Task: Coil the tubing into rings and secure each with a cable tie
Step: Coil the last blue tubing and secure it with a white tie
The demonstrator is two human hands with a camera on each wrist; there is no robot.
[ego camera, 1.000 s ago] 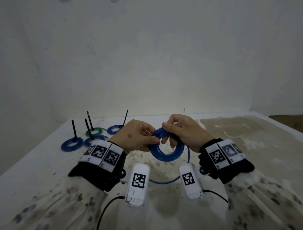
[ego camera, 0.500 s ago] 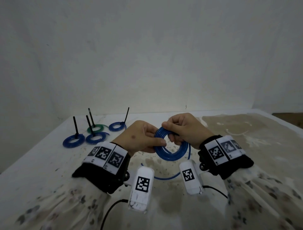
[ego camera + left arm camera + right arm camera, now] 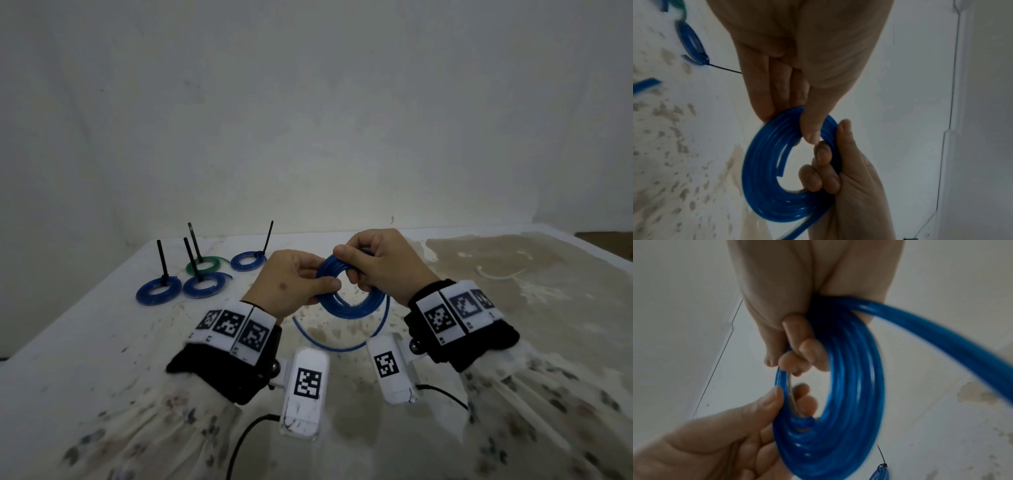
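Both hands hold a blue tubing coil (image 3: pixel 352 310) upright above the table. My left hand (image 3: pixel 294 284) pinches the coil's left side between thumb and fingers. My right hand (image 3: pixel 380 263) grips its top right, fingers curled through the ring. A loose tail (image 3: pixel 342 347) of the tube arcs below the coil. In the left wrist view the coil (image 3: pixel 760 170) shows several turns, with the inner end free under the left hand (image 3: pixel 795 112). From the right wrist, the coil (image 3: pixel 855 402) hangs from the right hand (image 3: pixel 797 345).
Several tied rings lie at the table's back left: three blue (image 3: pixel 158 290) (image 3: pixel 204 285) (image 3: pixel 248 261) and one green (image 3: pixel 204 265), each with a black cable tie (image 3: pixel 162 262) sticking up. A thin white curved strip (image 3: pixel 500 274) lies at the right. A wall stands behind.
Both hands kept hold of the coil and lifted it slightly. The loose tail below has been drawn up closer to the coil and now arcs out to the left.
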